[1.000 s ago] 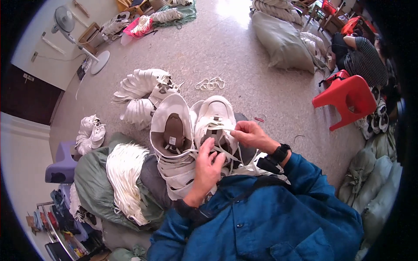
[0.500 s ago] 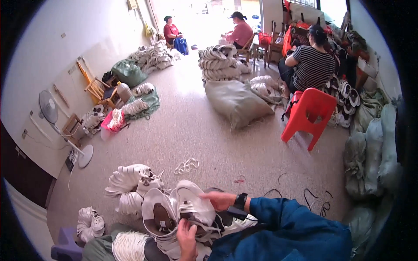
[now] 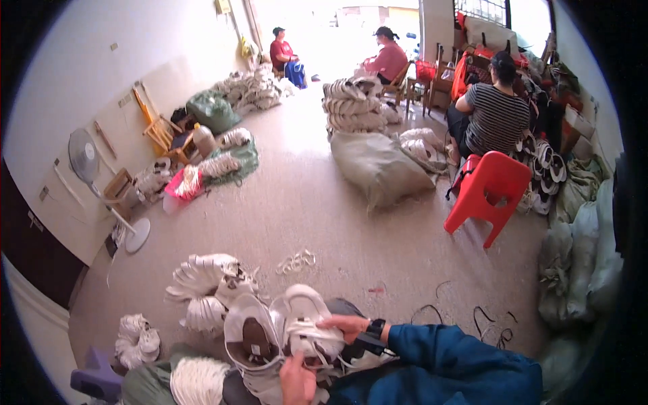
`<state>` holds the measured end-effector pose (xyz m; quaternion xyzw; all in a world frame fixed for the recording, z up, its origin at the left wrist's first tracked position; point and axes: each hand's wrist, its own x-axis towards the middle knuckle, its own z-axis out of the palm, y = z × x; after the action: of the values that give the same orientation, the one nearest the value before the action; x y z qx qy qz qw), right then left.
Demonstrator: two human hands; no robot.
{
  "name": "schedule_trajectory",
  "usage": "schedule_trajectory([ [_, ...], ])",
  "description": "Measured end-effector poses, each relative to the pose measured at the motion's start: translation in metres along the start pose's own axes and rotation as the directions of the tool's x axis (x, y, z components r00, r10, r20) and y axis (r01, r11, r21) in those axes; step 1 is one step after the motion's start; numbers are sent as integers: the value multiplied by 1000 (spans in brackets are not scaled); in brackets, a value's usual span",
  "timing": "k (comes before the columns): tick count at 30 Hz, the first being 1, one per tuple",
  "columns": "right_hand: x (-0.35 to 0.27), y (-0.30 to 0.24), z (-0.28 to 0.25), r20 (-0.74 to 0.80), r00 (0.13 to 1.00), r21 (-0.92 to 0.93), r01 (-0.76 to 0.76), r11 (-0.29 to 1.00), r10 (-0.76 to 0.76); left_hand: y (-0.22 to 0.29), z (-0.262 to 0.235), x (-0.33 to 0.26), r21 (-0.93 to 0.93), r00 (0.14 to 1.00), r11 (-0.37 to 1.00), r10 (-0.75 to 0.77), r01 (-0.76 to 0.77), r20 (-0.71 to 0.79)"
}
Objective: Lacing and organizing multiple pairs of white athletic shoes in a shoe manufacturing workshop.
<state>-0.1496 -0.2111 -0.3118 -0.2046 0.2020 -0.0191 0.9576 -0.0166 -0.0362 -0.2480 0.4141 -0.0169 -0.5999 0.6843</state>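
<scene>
A white shoe upper (image 3: 302, 302), toe pointing away from me, lies over my lap with white shoelace (image 3: 305, 332) across its front. My right hand (image 3: 347, 327) comes from the right and closes its fingers at the lacing area, on the lace and shoe edge. At the near end, my left hand (image 3: 297, 379) pinches the shoe by its opening. Directly left of it rests a second white shoe upper (image 3: 233, 317) with a brown inside. A thick bundle of white laces (image 3: 199, 381) lies on my left leg. Some fingertips are hidden by the shoe.
Stacked white shoe uppers (image 3: 206, 277) sit on the floor ahead, beside a loose white lace (image 3: 295, 262). A purple stool (image 3: 98, 374) stands at lower left, a fan (image 3: 137, 235) beyond. A red chair (image 3: 489, 196), a full sack (image 3: 378, 169) and seated people occupy the far side.
The view has shifted slightly, so the room appears lower and further right. My right hand has moved nearer along the shoe, and more lace now lies across its front.
</scene>
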Motion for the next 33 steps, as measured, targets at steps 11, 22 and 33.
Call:
schedule_trajectory([
  [11,-96,-15,79,-173,815,-954,0,299,-553,-2,37,36,-147,999,989,-11,6,-35],
  [22,-35,-2,32,-87,808,-958,92,272,-583,-29,17,32,-206,991,973,83,-103,-102],
  [33,-38,-46,92,113,730,-991,35,-129,-674,-37,4,39,-288,985,956,12,-62,-171],
])
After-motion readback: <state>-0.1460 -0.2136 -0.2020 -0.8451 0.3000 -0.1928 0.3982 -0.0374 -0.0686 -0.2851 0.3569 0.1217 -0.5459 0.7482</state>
